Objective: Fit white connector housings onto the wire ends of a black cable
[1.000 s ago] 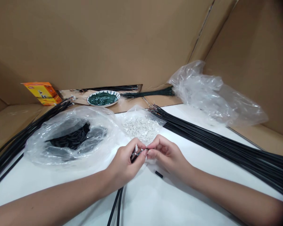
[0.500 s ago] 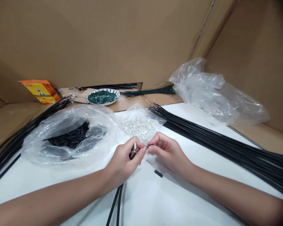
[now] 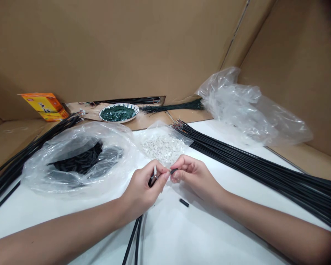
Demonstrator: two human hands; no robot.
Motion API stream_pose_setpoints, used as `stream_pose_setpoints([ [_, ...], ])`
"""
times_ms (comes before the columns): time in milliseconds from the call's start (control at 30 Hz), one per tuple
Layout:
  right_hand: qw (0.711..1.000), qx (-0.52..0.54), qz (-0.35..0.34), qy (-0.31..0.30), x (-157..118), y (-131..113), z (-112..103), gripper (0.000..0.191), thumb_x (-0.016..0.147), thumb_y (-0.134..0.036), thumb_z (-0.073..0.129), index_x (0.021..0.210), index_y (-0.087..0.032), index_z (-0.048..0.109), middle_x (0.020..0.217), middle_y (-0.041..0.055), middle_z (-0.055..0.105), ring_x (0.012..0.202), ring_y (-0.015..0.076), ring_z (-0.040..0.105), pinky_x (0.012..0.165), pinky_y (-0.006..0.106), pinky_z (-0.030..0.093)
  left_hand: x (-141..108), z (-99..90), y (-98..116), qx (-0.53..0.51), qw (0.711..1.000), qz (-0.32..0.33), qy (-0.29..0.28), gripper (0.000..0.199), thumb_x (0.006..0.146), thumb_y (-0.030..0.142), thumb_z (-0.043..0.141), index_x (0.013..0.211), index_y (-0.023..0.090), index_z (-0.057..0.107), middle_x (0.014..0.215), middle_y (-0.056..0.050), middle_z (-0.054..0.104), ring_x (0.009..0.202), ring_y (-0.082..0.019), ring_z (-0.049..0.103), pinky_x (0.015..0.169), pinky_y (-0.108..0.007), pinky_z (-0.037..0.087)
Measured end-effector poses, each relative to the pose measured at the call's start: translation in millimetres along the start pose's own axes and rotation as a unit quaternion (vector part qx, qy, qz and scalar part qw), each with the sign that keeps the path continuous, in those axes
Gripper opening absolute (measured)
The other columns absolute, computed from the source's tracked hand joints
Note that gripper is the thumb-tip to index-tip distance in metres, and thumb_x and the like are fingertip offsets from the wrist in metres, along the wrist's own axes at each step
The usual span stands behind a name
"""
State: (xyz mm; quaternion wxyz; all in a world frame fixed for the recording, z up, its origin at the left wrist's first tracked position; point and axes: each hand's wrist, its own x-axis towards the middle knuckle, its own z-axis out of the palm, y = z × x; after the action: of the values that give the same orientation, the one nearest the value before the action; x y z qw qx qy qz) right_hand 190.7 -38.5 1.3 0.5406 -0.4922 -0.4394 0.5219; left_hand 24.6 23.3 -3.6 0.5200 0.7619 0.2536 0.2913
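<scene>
My left hand [image 3: 143, 186] is closed around black cables [image 3: 136, 235], which run down toward the bottom edge. A small white connector [image 3: 155, 170] pokes up between its thumb and forefinger. Between thumb and fingertips, my right hand [image 3: 194, 176] pinches a short black tube [image 3: 174, 170]. The two hands' fingertips meet there, and whether a wire enters the tube is too small to tell. A second black tube [image 3: 184, 202] lies on the white surface just below my right hand. Beyond the fingers is a clear bag of small white connectors [image 3: 162, 147].
A plastic bag [image 3: 38, 176] of black tubes [image 3: 79, 160] stands left. Black cable bundles lie left [image 3: 13, 169] and right [image 3: 251, 162]. Behind are a plate [image 3: 100, 115] of dark green pieces, an orange packet [image 3: 45, 106], crumpled plastic [image 3: 245, 110] and cardboard walls [image 3: 127, 48].
More of the black tube now shows at my right fingertips. Both hands stay close together, and the whole view has shifted slightly.
</scene>
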Motion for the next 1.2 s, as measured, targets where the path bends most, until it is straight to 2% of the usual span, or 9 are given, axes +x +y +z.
stream_pose_setpoints([
  [267, 0.999, 0.034, 0.001, 0.005, 0.9, 0.6, 1.0, 0.025, 0.072, -0.029, 0.07, 0.08, -0.011, 0.053, 0.066, 0.0016, 0.062, 0.061, 0.0059, 0.057, 0.062, 0.018, 0.044, -0.2, -0.7, -0.2, -0.004, 1.0, 0.012, -0.01, 0.021, 0.089, 0.035, 0.049, 0.083, 0.015, 0.048, 0.056, 0.005, 0.048, 0.047, -0.001, 0.037, 0.046, -0.013, 0.03],
  [433, 0.991, 0.121, 0.06, -0.021, -1.1, 0.8, 5.8, 0.035, 0.069, -0.037, 0.073, 0.08, -0.01, 0.053, 0.065, 0.0011, 0.06, 0.058, 0.0048, 0.054, 0.06, 0.017, 0.043, 0.3, -0.6, 2.9, -0.009, 1.0, 0.006, -0.01, 0.021, 0.089, 0.034, 0.048, 0.082, 0.014, 0.049, 0.057, 0.005, 0.048, 0.048, -0.002, 0.039, 0.045, -0.013, 0.031],
  [533, 0.984, 0.15, 0.091, -0.025, -3.4, -0.3, 7.0, 0.034, 0.071, -0.036, 0.072, 0.079, -0.009, 0.052, 0.065, 0.0006, 0.059, 0.056, 0.0023, 0.051, 0.059, 0.015, 0.041, 0.4, -0.4, 3.7, -0.005, 1.0, 0.006, -0.004, 0.021, 0.088, 0.034, 0.049, 0.082, 0.014, 0.049, 0.056, 0.005, 0.048, 0.049, -0.002, 0.041, 0.046, -0.013, 0.032],
  [667, 0.974, 0.184, 0.125, -0.038, -4.5, -1.0, 6.6, 0.033, 0.072, -0.035, 0.071, 0.078, -0.01, 0.052, 0.064, -0.0016, 0.057, 0.055, 0.0005, 0.048, 0.071, 0.02, 0.047, -0.6, -0.5, 2.7, -0.005, 1.0, -0.002, -0.006, 0.022, 0.088, 0.035, 0.049, 0.082, 0.013, 0.049, 0.056, 0.004, 0.048, 0.046, -0.002, 0.039, 0.044, -0.013, 0.03],
  [767, 0.972, 0.186, 0.133, -0.046, -3.7, -0.2, 5.9, 0.034, 0.072, -0.037, 0.071, 0.081, -0.01, 0.052, 0.064, -0.0024, 0.057, 0.054, 0.0006, 0.048, 0.072, 0.021, 0.047, -1.1, -0.4, 2.4, -0.005, 1.0, -0.011, -0.008, 0.023, 0.087, 0.036, 0.049, 0.082, 0.014, 0.048, 0.056, 0.004, 0.048, 0.046, -0.002, 0.038, 0.043, -0.014, 0.029],
  [967, 0.977, 0.171, 0.121, -0.038, -3.2, -0.5, 6.1, 0.036, 0.07, -0.038, 0.073, 0.08, -0.01, 0.052, 0.061, -0.0014, 0.056, 0.057, 0.0025, 0.05, 0.062, 0.016, 0.04, 0.3, -0.4, 6.9, -0.016, 1.0, -0.013, -0.003, 0.02, 0.085, 0.033, 0.052, 0.079, 0.014, 0.047, 0.055, 0.005, 0.048, 0.045, -0.002, 0.037, 0.042, -0.013, 0.028],
  [1200, 0.99, 0.126, 0.063, -0.033, -1.6, 0.7, 4.7, 0.037, 0.068, -0.04, 0.073, 0.08, -0.011, 0.053, 0.065, 0.0008, 0.061, 0.05, 0.0007, 0.043, 0.052, 0.014, 0.036, 0.2, -0.8, 8.5, -0.064, 0.997, -0.039, -0.017, 0.024, 0.084, 0.035, 0.053, 0.077, 0.014, 0.044, 0.055, 0.005, 0.046, 0.045, -0.001, 0.035, 0.042, -0.012, 0.028],
])
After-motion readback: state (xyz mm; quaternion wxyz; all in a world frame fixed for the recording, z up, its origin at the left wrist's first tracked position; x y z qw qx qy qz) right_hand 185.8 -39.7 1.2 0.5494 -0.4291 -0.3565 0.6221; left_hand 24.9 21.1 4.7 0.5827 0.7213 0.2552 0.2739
